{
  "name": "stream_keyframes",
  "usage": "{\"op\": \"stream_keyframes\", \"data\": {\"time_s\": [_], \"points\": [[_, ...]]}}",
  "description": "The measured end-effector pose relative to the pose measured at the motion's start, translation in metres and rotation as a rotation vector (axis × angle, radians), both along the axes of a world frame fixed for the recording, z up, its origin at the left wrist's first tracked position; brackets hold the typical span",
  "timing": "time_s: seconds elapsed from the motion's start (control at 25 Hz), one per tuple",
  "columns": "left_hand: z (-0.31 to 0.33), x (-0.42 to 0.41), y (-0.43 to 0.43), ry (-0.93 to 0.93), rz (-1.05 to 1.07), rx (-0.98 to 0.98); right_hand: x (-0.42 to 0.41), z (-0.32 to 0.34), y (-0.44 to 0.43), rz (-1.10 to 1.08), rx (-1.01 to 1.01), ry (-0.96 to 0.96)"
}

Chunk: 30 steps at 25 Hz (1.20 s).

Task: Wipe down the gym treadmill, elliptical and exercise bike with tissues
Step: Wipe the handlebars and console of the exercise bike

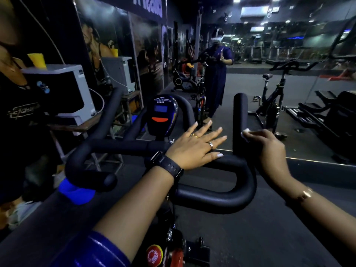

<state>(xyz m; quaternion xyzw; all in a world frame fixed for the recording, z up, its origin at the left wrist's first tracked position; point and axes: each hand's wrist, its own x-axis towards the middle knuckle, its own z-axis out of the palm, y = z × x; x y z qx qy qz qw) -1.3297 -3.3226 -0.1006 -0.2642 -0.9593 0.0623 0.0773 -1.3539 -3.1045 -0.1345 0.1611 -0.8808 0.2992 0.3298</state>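
The exercise bike's handlebar (pixel 123 146) is being braced by the left hand (pixel 194 147), which is being laid flat across the central crossbar with fingers straight and spread, nothing being gripped. This is judged to be steadying the bar while the other side is being wiped. A small white tissue (pixel 245 134) is being pinched between the curled fingertips and thumb of the right hand (pixel 269 151) and pressed against the inner face of the upright horn (pixel 239 116), probably so that the grip surface is being rubbed directly.

Most of the tissue is being hidden by the fingers, and its edge is being confused with pale nails. The bike below the red knob (pixel 154 255) is being cut off. The blue object (pixel 77 191) at the left bar end cannot be identified. Machines reflected in the mirror (pixel 308 54) are being rendered too dimly to name.
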Motion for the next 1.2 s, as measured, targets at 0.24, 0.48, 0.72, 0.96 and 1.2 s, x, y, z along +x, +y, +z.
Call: {"op": "stream_keyframes", "data": {"time_s": [0.24, 0.48, 0.72, 0.96, 1.2], "points": [[0.012, 0.047, -0.033, -0.335, 0.051, 0.685, 0.03, 0.052, -0.037, 0.226, 0.029, -0.179], [0.003, 0.116, -0.119, 0.282, 0.21, 1.272, 0.045, 0.079, -0.129, 0.644, 0.178, -0.152], [-0.035, 0.152, -0.197, 0.61, 0.551, 1.885, 0.058, 0.073, -0.199, 0.792, 0.223, -0.232], [-0.081, 0.123, -0.205, 0.408, 0.689, 1.918, 0.058, 0.057, -0.259, 0.854, 0.373, -0.267], [-0.092, 0.106, -0.206, 0.469, 0.663, 1.916, 0.055, 0.047, -0.275, 0.937, 0.465, -0.385]]}}
